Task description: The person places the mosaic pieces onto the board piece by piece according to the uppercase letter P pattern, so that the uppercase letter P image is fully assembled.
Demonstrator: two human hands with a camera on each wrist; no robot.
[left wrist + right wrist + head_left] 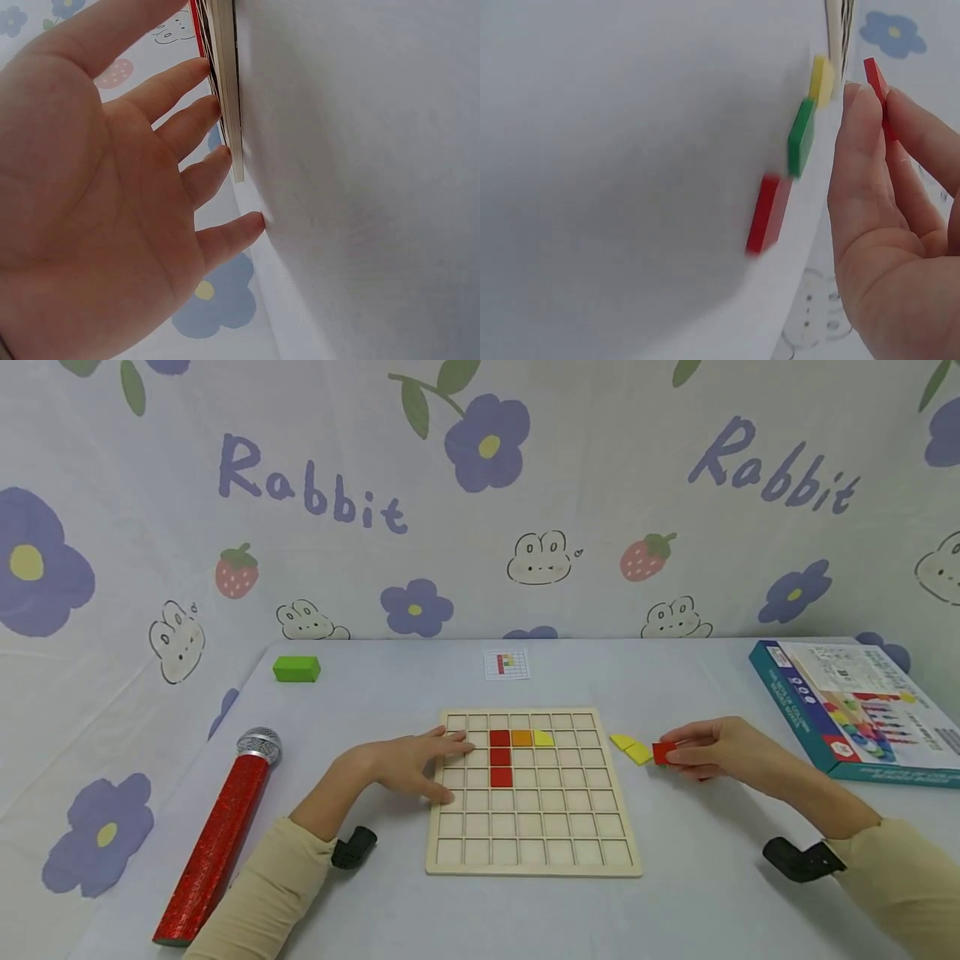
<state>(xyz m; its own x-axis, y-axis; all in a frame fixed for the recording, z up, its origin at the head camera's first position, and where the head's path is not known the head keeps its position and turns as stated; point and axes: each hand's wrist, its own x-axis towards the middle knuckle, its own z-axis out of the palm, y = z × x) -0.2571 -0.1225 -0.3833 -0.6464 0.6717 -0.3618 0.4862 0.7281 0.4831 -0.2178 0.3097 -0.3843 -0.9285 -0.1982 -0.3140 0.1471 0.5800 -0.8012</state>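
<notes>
Hanging behind the white table: one cloth, printed with flowers, rabbits and strawberries. From my remote head view, I list the following.
Box, one, lying flat at far right.
Board, one, wooden, gridded, at centre.
Mic, one, red, silver-headed, at left.
Left hand: fingers spread, resting at the board's left edge.
Right hand: thumb and fingers pinching a red tile, right of the board.
Block, one, green, at back left.
Card, one, patterned, behind the board.
Red column, three squares set in the board; beside its top, an orange square, then a yellow quarter.
Yellow pair, between board and right hand.
My right-wrist view adds a green piece and a loose red piece, both on the table.
</notes>
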